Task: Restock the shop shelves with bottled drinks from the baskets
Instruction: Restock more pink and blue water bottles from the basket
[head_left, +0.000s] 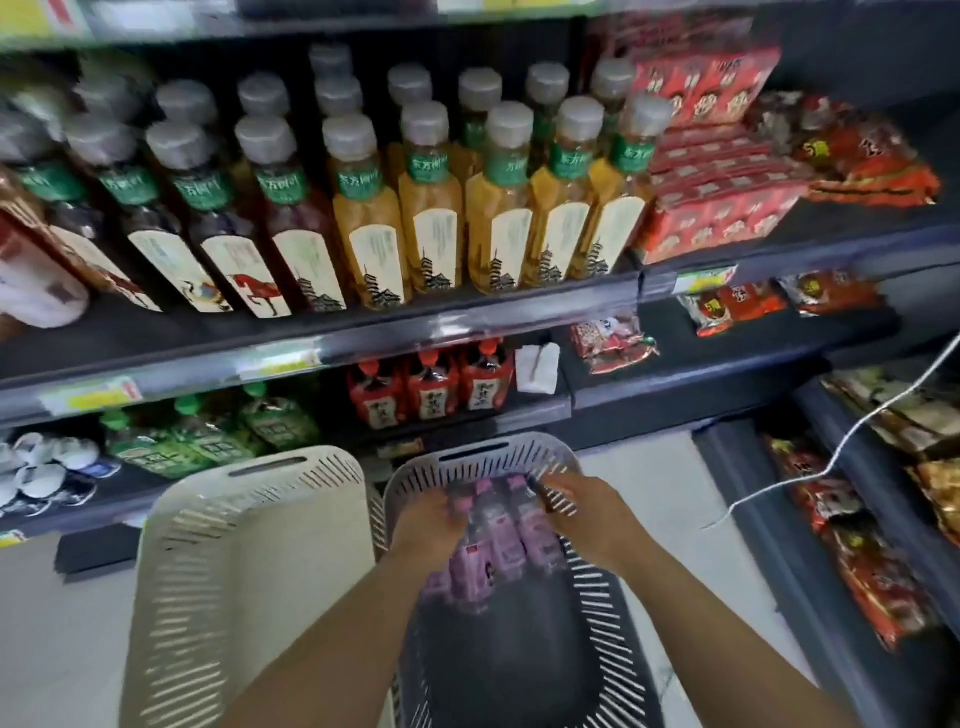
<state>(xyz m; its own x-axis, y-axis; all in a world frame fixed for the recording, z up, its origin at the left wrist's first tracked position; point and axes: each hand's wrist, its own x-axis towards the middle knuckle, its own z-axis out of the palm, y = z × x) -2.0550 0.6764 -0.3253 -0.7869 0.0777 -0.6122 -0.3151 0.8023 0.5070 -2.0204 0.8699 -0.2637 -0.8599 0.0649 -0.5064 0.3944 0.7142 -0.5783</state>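
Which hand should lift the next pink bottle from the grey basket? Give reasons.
The right hand, probably: its fingers lie across the necks of the pink bottles; the left hand rests lower on their side. Blur hides both grips.

Both bare forearms reach forward and down, angling in toward each other. Left hand (428, 525) is knuckles up, fingers curled down around the pink bottles (501, 527). Right hand (589, 512) sits opposite, fingers stretched toward the left one and lying over the same bottles (blur hides whether it truly grips). The hands are near, apart.
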